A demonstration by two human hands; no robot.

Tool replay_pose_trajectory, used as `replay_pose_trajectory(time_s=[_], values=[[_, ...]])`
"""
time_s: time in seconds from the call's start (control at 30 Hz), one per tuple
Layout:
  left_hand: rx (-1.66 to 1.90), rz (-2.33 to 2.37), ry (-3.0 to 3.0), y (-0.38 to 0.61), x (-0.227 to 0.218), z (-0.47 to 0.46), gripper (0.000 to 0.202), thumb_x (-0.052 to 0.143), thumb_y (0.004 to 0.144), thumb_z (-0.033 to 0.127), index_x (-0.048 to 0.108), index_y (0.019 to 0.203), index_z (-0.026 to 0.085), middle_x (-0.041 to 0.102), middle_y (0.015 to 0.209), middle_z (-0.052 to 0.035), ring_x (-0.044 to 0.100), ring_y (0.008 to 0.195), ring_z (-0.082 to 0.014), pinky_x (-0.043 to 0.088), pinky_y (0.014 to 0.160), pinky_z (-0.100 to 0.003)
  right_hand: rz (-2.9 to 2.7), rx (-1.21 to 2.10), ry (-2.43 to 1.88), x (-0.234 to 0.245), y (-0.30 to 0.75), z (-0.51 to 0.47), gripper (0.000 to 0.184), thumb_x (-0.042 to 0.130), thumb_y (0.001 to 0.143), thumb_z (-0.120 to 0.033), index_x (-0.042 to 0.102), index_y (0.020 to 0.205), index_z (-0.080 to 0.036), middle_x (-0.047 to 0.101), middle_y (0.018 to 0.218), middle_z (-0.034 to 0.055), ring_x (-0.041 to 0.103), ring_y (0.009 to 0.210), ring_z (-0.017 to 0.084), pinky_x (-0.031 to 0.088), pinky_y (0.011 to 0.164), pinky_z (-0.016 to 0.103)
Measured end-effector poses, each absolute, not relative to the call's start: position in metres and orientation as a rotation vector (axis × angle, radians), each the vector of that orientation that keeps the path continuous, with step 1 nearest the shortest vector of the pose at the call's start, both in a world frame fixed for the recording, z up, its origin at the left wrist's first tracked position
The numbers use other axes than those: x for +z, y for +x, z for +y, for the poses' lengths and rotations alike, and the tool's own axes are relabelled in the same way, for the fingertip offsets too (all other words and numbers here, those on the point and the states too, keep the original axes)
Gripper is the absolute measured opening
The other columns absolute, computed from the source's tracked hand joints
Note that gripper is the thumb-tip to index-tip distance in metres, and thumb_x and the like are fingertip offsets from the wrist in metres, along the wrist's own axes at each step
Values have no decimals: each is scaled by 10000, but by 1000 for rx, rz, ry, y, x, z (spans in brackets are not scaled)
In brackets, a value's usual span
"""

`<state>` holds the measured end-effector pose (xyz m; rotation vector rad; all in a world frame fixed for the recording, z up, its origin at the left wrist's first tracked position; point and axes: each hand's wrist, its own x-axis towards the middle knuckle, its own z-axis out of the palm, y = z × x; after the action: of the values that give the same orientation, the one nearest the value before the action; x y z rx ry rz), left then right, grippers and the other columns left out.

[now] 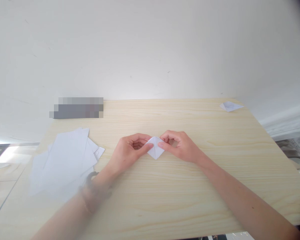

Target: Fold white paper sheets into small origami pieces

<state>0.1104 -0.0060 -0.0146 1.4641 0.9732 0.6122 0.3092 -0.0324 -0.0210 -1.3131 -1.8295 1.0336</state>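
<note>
A small white folded paper piece point(155, 149), shaped like a diamond, lies on the light wooden table point(214, 160) near its middle. My left hand point(128, 150) pinches its left side, fingers curled, thumb on top. My right hand point(181, 145) pinches its right side the same way. Both hands rest low on the tabletop and the paper's lower tip touches the wood.
A loose stack of white paper sheets point(65, 160) lies at the left of the table. A folded white paper shape point(230, 106) sits at the far right corner. A grey blurred object point(77, 108) lies at the back left edge. A white wall stands behind.
</note>
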Motion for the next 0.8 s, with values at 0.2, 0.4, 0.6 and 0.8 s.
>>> replay_pose_trajectory(time_s=[0.2, 0.4, 0.6, 0.8], values=[[621, 997, 1597, 111, -13, -8, 218, 580, 803, 364, 672, 828, 168, 677, 790, -12, 580, 720, -129, 433, 646, -217, -1786, 1074, -1304, -24, 306, -36, 207, 604, 764, -381, 560, 788, -180, 559, 667, -16, 495, 587, 86, 390, 531, 205], [616, 1005, 1568, 111, -11, -6, 242, 577, 801, 362, 653, 760, 136, 632, 724, -13, 532, 675, -125, 404, 612, -221, -1897, 1033, -1266, -22, 305, -36, 265, 524, 826, -370, 534, 653, -169, 482, 552, -35, 390, 502, 68, 303, 477, 211], [639, 997, 1517, 110, -10, -5, 216, 594, 789, 344, 672, 778, 143, 650, 737, -22, 548, 687, -133, 420, 620, -222, -1828, 1164, -1256, -22, 306, -35, 256, 545, 807, -369, 500, 655, -168, 473, 567, -40, 373, 487, 59, 274, 437, 196], [640, 1009, 1489, 109, -11, -4, 234, 598, 781, 366, 676, 790, 145, 662, 752, -28, 570, 700, -145, 438, 634, -234, -1957, 1074, -1210, -22, 309, -35, 252, 471, 841, -302, 505, 630, -169, 405, 532, -49, 333, 479, 58, 258, 451, 201]])
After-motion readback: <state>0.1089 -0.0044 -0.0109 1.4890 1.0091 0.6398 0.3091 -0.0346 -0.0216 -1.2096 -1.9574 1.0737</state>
